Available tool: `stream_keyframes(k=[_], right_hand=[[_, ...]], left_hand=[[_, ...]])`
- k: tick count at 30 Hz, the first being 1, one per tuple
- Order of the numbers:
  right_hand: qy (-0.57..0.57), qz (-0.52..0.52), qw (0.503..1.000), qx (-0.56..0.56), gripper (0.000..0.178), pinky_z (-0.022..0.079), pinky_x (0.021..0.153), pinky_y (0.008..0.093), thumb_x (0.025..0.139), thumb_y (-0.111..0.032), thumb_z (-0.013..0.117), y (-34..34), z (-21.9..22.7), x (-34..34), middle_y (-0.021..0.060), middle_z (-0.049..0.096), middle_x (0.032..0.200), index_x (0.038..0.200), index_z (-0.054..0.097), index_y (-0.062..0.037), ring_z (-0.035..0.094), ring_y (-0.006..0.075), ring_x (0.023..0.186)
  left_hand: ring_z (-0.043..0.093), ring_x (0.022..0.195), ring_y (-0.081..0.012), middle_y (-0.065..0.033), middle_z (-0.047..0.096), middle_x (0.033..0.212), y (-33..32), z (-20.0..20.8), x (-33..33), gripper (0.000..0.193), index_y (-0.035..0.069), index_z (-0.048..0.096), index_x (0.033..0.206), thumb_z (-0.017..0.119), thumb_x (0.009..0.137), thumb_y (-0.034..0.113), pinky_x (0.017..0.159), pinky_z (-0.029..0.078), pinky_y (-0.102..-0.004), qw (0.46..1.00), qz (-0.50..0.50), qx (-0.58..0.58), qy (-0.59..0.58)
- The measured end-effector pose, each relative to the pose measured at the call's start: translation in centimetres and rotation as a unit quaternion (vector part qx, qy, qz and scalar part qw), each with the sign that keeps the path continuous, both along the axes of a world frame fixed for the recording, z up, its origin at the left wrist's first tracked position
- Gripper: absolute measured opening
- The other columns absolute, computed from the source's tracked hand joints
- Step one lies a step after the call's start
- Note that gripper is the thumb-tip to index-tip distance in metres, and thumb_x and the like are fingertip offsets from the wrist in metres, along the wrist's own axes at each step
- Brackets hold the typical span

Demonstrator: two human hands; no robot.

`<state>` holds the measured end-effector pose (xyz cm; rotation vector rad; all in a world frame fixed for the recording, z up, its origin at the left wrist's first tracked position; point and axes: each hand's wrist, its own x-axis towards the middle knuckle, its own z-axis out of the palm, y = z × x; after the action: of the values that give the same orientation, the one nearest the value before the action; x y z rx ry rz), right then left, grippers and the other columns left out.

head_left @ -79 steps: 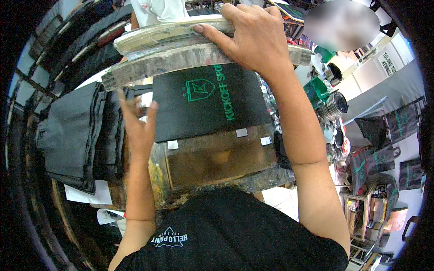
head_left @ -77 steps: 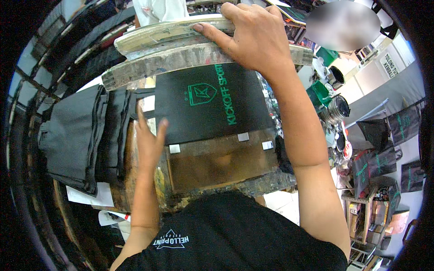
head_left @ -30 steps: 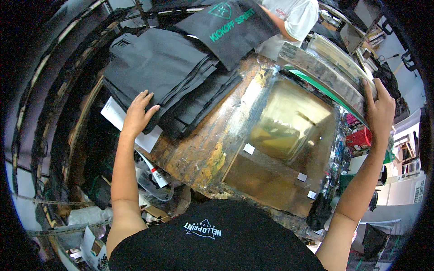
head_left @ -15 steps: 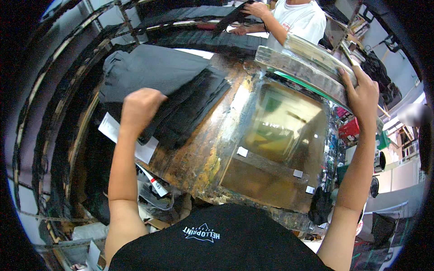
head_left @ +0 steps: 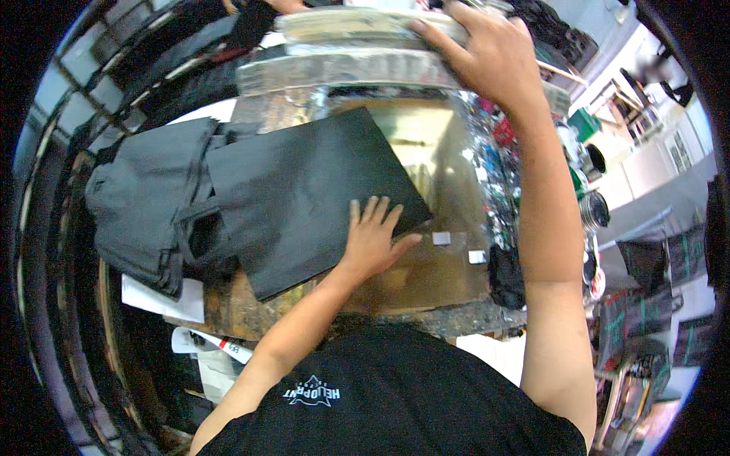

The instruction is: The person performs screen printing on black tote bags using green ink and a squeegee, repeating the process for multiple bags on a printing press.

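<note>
Left hand (head_left: 372,239) was splayed open on the black tote bag (head_left: 304,190), gripping nothing, bag skewed partway over the glossy board (head_left: 433,277), while the right hand (head_left: 494,57) clutched a raised screen frame (head_left: 357,70) that could've dropped if it slipped.

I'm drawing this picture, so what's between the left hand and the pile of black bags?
In the head view, a single black bag stretches between the left hand and the pile.
</note>
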<state>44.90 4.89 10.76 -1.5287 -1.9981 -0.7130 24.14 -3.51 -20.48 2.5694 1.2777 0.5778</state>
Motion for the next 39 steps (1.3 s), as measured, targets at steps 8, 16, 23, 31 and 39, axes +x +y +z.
stream_keyframes(k=[8, 16, 23, 31, 39], right_hand=[[0.034, -0.013, 0.996, -0.086, 0.068, 0.044, 0.052, 0.0298, 0.105, -0.071, 0.041, 0.5, 1.4, 0.7, 0.0019, 0.060, 0.071, 0.088, 0.068, -0.0101, 0.054, 0.0129, 0.063], [0.025, 0.013, 0.992, -0.122, 0.068, 0.050, 0.100, 0.0511, 0.107, -0.066, 0.036, 0.0, 1.8, 1.0, 0.0008, 0.064, 0.075, 0.104, 0.073, -0.0086, 0.060, 0.0155, 0.067], [0.026, 0.020, 0.999, -0.025, 0.070, 0.045, 0.109, 0.0547, 0.106, -0.069, 0.036, -1.4, 0.2, 0.1, 0.0015, 0.063, 0.075, 0.105, 0.071, -0.0088, 0.063, 0.0160, 0.072], [-0.004, -0.014, 0.997, -0.075, 0.072, 0.033, 0.121, 0.0604, 0.105, -0.073, 0.032, 0.7, 0.7, 1.1, 0.0019, 0.061, 0.072, 0.091, 0.065, -0.0109, 0.064, 0.0177, 0.072], [0.038, 0.018, 0.994, -0.100, 0.073, 0.041, 0.114, 0.0575, 0.105, -0.073, 0.033, 1.2, 0.1, 1.5, 0.0038, 0.062, 0.073, 0.088, 0.065, -0.0101, 0.064, 0.0191, 0.073]], left_hand=[[0.015, 0.156, -0.0576, -0.0213, 0.019, 0.174, 1.1, -1.6, -1.4, 0.069, 0.028, 0.041, 0.163, 0.044, 0.105, 0.064, 0.117, 0.005, -0.0813, 0.987, 0.038, -0.051, 0.146], [0.022, 0.155, -0.0534, -0.0160, 0.032, 0.170, 8.9, -3.0, 2.9, 0.058, 0.030, 0.050, 0.157, 0.048, 0.106, 0.057, 0.120, 0.010, -0.0791, 0.988, -0.117, 0.040, 0.097], [0.020, 0.158, -0.0486, -0.0089, 0.034, 0.171, 7.0, -2.3, 2.1, 0.055, 0.034, 0.052, 0.155, 0.050, 0.105, 0.055, 0.124, 0.008, -0.0750, 0.967, -0.219, 0.038, 0.121], [0.021, 0.158, -0.0466, -0.0067, 0.033, 0.171, 11.2, -1.7, 1.0, 0.053, 0.035, 0.053, 0.155, 0.052, 0.105, 0.053, 0.126, 0.008, -0.0724, 0.941, -0.312, 0.035, 0.124], [0.025, 0.157, -0.0478, -0.0097, 0.038, 0.168, 5.8, -1.2, 3.2, 0.056, 0.029, 0.053, 0.155, 0.056, 0.102, 0.045, 0.123, 0.012, -0.0748, 0.962, -0.208, 0.083, 0.159]])
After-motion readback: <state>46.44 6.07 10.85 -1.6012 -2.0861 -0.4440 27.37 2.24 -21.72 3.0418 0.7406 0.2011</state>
